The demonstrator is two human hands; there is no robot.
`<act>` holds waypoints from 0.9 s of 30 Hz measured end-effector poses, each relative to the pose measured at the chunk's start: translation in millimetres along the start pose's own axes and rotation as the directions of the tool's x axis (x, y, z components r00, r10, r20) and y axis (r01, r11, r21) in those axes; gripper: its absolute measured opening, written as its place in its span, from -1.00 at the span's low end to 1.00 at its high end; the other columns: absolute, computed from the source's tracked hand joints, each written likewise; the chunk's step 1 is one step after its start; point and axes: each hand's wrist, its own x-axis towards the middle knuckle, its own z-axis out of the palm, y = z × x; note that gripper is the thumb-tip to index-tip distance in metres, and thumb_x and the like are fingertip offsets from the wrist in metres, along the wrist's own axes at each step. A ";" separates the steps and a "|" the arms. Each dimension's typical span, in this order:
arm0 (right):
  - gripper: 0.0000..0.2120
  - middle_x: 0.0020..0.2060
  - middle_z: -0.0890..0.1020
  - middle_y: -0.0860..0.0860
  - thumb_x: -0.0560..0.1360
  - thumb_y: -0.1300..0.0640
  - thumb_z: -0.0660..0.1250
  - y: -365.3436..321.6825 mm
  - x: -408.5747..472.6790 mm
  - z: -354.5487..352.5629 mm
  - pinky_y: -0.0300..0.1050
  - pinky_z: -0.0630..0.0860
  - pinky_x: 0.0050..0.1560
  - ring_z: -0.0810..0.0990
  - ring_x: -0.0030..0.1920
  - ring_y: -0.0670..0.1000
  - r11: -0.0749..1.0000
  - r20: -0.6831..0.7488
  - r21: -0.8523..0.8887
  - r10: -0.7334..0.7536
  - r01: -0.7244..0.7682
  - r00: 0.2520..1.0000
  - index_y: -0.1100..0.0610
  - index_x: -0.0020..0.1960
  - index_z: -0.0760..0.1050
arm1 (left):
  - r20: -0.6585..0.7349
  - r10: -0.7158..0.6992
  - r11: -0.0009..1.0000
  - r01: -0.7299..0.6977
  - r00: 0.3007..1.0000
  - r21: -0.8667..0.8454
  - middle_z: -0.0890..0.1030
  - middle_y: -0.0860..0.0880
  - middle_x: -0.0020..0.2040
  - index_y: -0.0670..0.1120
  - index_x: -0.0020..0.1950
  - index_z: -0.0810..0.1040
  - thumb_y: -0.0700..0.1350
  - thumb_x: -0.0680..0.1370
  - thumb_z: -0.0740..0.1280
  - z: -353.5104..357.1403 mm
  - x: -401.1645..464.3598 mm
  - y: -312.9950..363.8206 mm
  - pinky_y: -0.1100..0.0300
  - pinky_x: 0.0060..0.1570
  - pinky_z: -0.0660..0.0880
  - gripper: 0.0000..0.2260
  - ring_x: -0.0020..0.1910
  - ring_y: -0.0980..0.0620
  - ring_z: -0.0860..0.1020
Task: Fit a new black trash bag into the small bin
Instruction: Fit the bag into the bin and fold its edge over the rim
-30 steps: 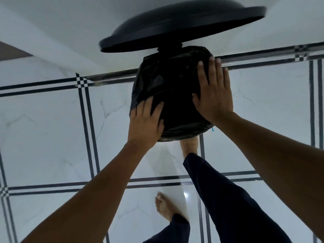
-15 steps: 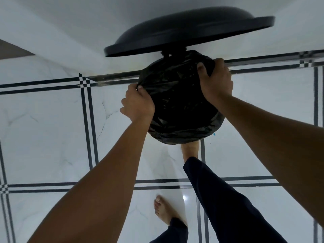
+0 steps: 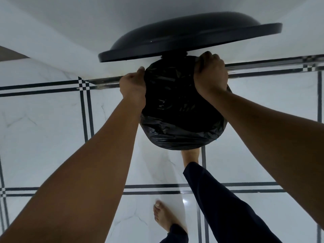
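The small bin stands on the white tiled floor with its round black lid [image 3: 191, 39] tipped up behind it. A black trash bag [image 3: 177, 109] lines the opening and folds over the front rim, hiding the bin's body. My left hand [image 3: 134, 85] grips the bag's edge at the far left of the rim. At the far right of the rim, under the lid, my right hand [image 3: 211, 74] is closed on the bag's edge. My right foot [image 3: 190, 156] sits at the bin's base.
White wall and a skirting line run right behind the bin. The floor is white marble tile with black double stripes [image 3: 86, 109]. My left foot [image 3: 163, 218] stands nearer on the floor, and my dark trouser leg [image 3: 224, 207] reaches toward the bin.
Both hands went from lying flat on the bag to gripping its edge. They then slid back along the rim toward the lid hinge.
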 end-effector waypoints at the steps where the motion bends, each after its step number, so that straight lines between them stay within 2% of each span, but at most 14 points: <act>1: -0.62 0.02 0.59 0.16 0.69 -0.04 0.04 -0.8 2.2 0.9 0.04 0.40 -0.08 0.54 0.07 0.20 0.999 0.008 -0.040 0.001 -0.001 1.000 0.20 0.12 0.51 | 0.034 -0.048 0.999 0.048 0.998 -0.014 0.57 0.02 -0.27 -0.08 -0.28 0.47 0.09 0.58 0.37 -1.0 3.0 0.7 0.29 -0.29 0.49 -0.67 -0.32 0.08 0.53; 2: -0.60 0.03 0.58 0.16 0.69 -0.06 0.03 -1.7 4.1 1.1 0.02 0.35 -0.08 0.53 0.08 0.21 0.997 0.015 -0.073 0.007 -0.006 1.000 0.20 0.12 0.50 | 0.059 -0.048 0.999 0.048 0.997 -0.010 0.54 0.03 -0.29 -0.07 -0.30 0.44 0.08 0.59 0.36 -1.3 4.6 0.6 0.22 -0.23 0.49 -0.66 -0.34 0.08 0.51; 3: -0.59 0.04 0.58 0.17 0.70 -0.07 0.01 -2.1 6.2 0.9 0.02 0.32 -0.07 0.52 0.10 0.21 0.995 0.018 -0.094 0.019 -0.018 1.000 0.21 0.12 0.50 | 0.054 0.026 0.999 -0.027 0.998 0.018 0.49 0.05 -0.34 -0.07 -0.31 0.42 0.05 0.61 0.32 0.0 4.4 -1.3 0.17 -0.22 0.45 -0.65 -0.37 0.10 0.46; 5: -0.56 0.07 0.59 0.18 0.70 -0.07 -0.01 -2.7 10.3 0.9 0.05 0.33 -0.02 0.52 0.13 0.23 0.992 0.019 -0.119 0.044 -0.041 0.999 0.21 0.14 0.50 | -0.004 0.297 0.949 -0.295 0.955 0.110 0.47 0.06 -0.35 -0.08 -0.21 0.46 0.02 0.65 0.24 4.2 -0.4 -8.0 0.16 -0.22 0.40 -0.72 -0.38 0.13 0.43; 7: -0.55 0.07 0.62 0.19 0.69 -0.05 -0.02 -3.1 12.7 -0.3 0.05 0.38 0.00 0.56 0.12 0.25 0.989 0.019 -0.130 0.071 -0.068 0.997 0.22 0.13 0.52 | 0.012 0.483 0.857 -0.475 0.876 0.201 0.55 0.02 -0.21 -0.07 -0.03 0.48 0.05 0.68 0.17 8.9 -8.1 -10.6 0.13 -0.24 0.41 -0.77 -0.26 0.08 0.51; 9: -0.54 0.04 0.65 0.19 0.69 -0.03 -0.04 -2.4 13.5 -3.5 0.02 0.36 -0.06 0.59 0.08 0.27 0.987 0.031 -0.121 0.111 -0.107 0.993 0.22 0.08 0.55 | 0.077 0.535 0.788 -0.530 0.841 0.314 0.54 -0.05 -0.16 -0.05 -0.13 0.44 0.08 0.68 0.11 13.7 -8.9 -10.1 0.12 -0.28 0.33 -0.70 -0.23 0.00 0.52; 12: -0.54 0.08 0.66 0.22 0.68 -0.03 0.02 -1.6 14.3 -11.6 0.01 0.35 -0.04 0.60 0.11 0.28 0.975 0.073 -0.109 0.201 -0.192 0.977 0.23 0.07 0.60 | 0.122 0.504 0.750 -0.504 0.855 0.428 0.52 -0.02 -0.25 -0.04 -0.24 0.43 0.12 0.69 0.08 17.8 -5.8 -3.9 0.13 -0.24 0.33 -0.61 -0.24 -0.03 0.51; 15: -0.54 0.09 0.64 0.22 0.67 -0.06 0.07 -3.3 16.6 -15.2 0.03 0.39 0.03 0.58 0.15 0.27 0.969 0.109 -0.125 0.227 -0.214 0.968 0.25 0.15 0.59 | 0.134 0.401 0.789 -0.416 0.906 0.453 0.60 -0.13 -0.24 -0.13 -0.15 0.55 0.15 0.60 0.06 21.3 0.8 0.5 0.04 -0.16 0.45 -0.56 -0.13 -0.20 0.61; 17: -0.58 -0.07 0.57 0.15 0.66 -0.07 0.07 -4.9 19.5 -14.5 0.01 0.35 -0.05 0.57 0.00 0.21 0.970 0.119 -0.093 0.233 -0.223 0.965 0.19 0.06 0.58 | 0.135 0.315 0.837 -0.342 0.939 0.427 0.69 -0.20 -0.07 -0.18 0.01 0.63 0.18 0.50 0.08 20.9 4.0 6.3 -0.05 -0.02 0.55 -0.49 -0.02 -0.24 0.64; 19: -0.62 -0.15 0.50 0.07 0.66 -0.08 0.05 -5.8 22.0 -13.8 -0.02 0.32 -0.08 0.47 -0.12 0.13 0.968 0.110 -0.064 0.249 -0.243 0.962 0.14 -0.03 0.53 | 0.163 0.241 0.872 -0.288 0.957 0.397 0.70 -0.16 0.05 -0.17 0.11 0.64 0.20 0.49 0.14 18.0 7.0 11.9 -0.01 0.05 0.56 -0.48 -0.01 -0.17 0.64; 21: -0.64 -0.14 0.54 0.06 0.66 -0.07 0.04 -4.6 23.0 -12.6 -0.03 0.33 -0.08 0.51 -0.10 0.14 0.963 0.078 -0.003 0.269 -0.270 0.960 0.12 -0.05 0.49 | 0.168 0.230 0.873 -0.280 0.958 0.400 0.67 -0.12 -0.04 -0.17 -0.04 0.60 0.16 0.58 0.19 14.1 11.1 16.4 0.11 -0.09 0.44 -0.58 -0.16 -0.05 0.58; 23: -0.64 -0.04 0.63 0.08 0.66 -0.08 0.05 -0.8 19.1 -13.6 0.02 0.41 0.00 0.60 0.03 0.17 0.961 -0.015 0.016 0.276 -0.276 0.961 0.12 0.05 0.52 | 0.117 0.253 0.858 -0.279 0.960 0.432 0.64 -0.09 -0.11 -0.14 -0.16 0.56 0.13 0.65 0.16 5.5 12.0 17.4 0.14 -0.07 0.37 -0.59 -0.19 -0.02 0.55; 25: -0.65 0.05 0.64 0.07 0.65 -0.07 0.07 5.0 8.9 -16.5 0.07 0.40 0.08 0.59 0.12 0.18 0.958 -0.145 -0.013 0.280 -0.285 0.949 0.12 0.11 0.53 | 0.026 0.283 0.858 -0.265 0.959 0.439 0.68 -0.10 0.04 -0.12 -0.01 0.63 0.10 0.65 0.12 -8.0 10.5 10.9 0.06 0.10 0.43 -0.61 0.03 -0.12 0.60; 27: -0.70 0.04 0.62 0.06 0.65 -0.04 0.08 11.6 -7.0 -16.0 0.10 0.41 0.09 0.57 0.12 0.17 0.952 -0.186 0.071 0.305 -0.297 0.934 0.12 0.11 0.50 | -0.094 0.337 0.861 -0.266 0.937 0.434 0.67 -0.05 0.15 -0.03 0.13 0.63 0.05 0.64 0.15 -20.1 -2.7 -2.6 -0.02 0.23 0.45 -0.70 0.17 -0.14 0.58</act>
